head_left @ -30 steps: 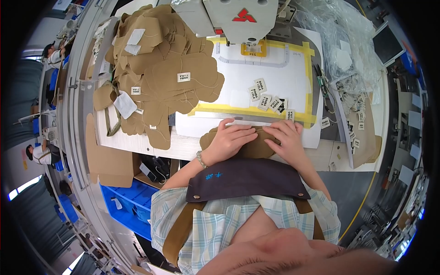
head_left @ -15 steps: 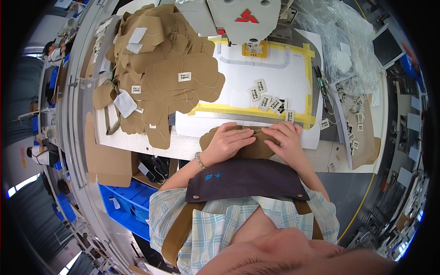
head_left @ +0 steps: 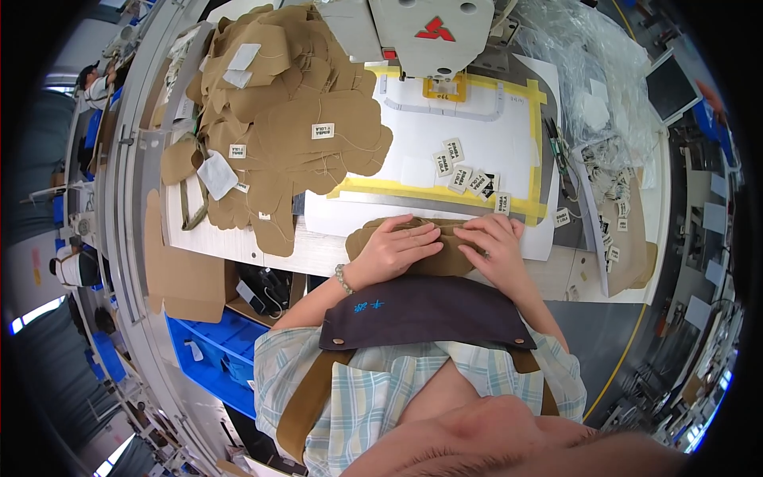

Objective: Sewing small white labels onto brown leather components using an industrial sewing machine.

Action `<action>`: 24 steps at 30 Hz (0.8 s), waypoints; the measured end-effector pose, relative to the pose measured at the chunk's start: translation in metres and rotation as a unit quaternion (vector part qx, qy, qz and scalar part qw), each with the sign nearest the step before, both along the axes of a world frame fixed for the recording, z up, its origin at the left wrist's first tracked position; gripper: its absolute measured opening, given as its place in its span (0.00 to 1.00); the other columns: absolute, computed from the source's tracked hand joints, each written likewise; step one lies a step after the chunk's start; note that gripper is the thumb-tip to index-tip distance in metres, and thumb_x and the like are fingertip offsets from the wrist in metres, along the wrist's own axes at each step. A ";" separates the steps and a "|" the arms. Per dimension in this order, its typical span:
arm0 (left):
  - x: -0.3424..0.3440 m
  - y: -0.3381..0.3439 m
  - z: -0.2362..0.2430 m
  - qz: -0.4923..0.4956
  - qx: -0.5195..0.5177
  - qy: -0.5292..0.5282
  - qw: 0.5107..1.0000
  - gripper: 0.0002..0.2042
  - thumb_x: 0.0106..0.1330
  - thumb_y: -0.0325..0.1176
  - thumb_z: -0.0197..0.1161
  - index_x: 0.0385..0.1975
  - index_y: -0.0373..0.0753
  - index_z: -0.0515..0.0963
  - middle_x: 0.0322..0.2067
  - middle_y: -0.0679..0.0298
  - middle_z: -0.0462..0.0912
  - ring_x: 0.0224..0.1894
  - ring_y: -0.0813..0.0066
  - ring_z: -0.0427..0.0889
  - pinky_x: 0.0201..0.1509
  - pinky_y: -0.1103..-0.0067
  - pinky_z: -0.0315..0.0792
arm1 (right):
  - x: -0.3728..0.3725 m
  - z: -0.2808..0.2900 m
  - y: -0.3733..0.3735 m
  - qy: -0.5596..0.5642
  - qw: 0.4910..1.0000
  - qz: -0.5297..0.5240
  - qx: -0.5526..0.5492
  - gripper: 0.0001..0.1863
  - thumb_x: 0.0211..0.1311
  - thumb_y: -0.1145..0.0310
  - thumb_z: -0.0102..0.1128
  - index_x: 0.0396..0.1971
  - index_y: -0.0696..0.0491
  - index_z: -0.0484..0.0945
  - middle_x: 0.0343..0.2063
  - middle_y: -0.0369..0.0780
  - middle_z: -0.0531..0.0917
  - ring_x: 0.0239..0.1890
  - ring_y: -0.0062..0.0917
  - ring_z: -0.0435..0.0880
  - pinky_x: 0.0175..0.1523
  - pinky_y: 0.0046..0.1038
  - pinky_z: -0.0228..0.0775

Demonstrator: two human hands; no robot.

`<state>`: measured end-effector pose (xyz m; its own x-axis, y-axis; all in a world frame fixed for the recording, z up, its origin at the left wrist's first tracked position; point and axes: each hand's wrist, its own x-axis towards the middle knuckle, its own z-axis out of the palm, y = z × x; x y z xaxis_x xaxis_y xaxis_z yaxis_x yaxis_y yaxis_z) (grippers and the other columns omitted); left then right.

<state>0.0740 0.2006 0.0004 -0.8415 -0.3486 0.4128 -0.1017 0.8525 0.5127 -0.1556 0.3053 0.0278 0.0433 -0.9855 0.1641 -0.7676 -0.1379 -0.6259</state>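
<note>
My left hand [head_left: 397, 250] lies over a brown fabric piece [head_left: 442, 260] with loose threads at the table's near edge, its fingers stretched across the top and its thumb hidden. My right hand [head_left: 493, 250] rests on the same piece, fingers bent and apart, fingertips pressing near the upper edge. Beyond them, several small white labels [head_left: 461, 179] lie scattered on a white sheet [head_left: 397, 127] bordered with yellow tape. The sewing machine head [head_left: 413, 40] with a yellow foot [head_left: 443, 89] stands over this sheet. A dark apron flap [head_left: 425, 314] is just below my hands.
A heap of brown pieces [head_left: 278, 111] lies left; clear plastic [head_left: 588, 71], scissors [head_left: 556, 151] and a board with labels [head_left: 628, 262] lie right. A cardboard box [head_left: 187, 282] and blue crate [head_left: 199, 358] sit lower left. Co-workers [head_left: 95, 89] work at the far left.
My hands stay on the brown piece with only slight shifts of the fingers. The view of the machine and table has moved slightly.
</note>
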 end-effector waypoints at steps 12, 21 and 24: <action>-0.008 -0.002 0.011 0.027 0.001 0.001 1.000 0.17 0.54 0.26 0.68 0.45 0.48 0.83 0.38 0.75 0.84 0.44 0.79 0.80 0.48 0.77 0.64 | -0.001 0.000 0.002 0.018 1.000 0.010 -0.014 0.22 0.47 0.67 0.72 0.47 0.44 0.83 0.46 0.30 0.80 0.48 0.24 0.74 0.54 0.31 0.51; 0.007 -0.015 0.016 0.037 0.110 -0.101 0.988 0.30 0.51 0.31 0.74 0.57 0.47 0.71 0.35 0.74 0.80 0.42 0.74 0.75 0.48 0.73 0.59 | 0.006 -0.013 0.014 -0.002 1.000 0.015 0.005 0.32 0.45 0.62 0.74 0.55 0.44 0.77 0.48 0.33 0.75 0.48 0.23 0.74 0.52 0.31 0.51; 0.017 -0.019 0.026 0.024 0.149 -0.131 0.980 0.31 0.50 0.31 0.74 0.57 0.47 0.70 0.34 0.73 0.79 0.41 0.73 0.75 0.49 0.72 0.59 | 0.007 -0.018 0.014 -0.041 0.999 0.015 -0.016 0.38 0.44 0.62 0.75 0.60 0.46 0.72 0.46 0.34 0.75 0.47 0.23 0.74 0.52 0.31 0.51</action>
<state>0.0906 0.1817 0.0261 -0.8846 -0.4626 0.0583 -0.2998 0.6602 0.6887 -0.1483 0.3192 0.0095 0.0575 -0.9781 0.2000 -0.7090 -0.1810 -0.6815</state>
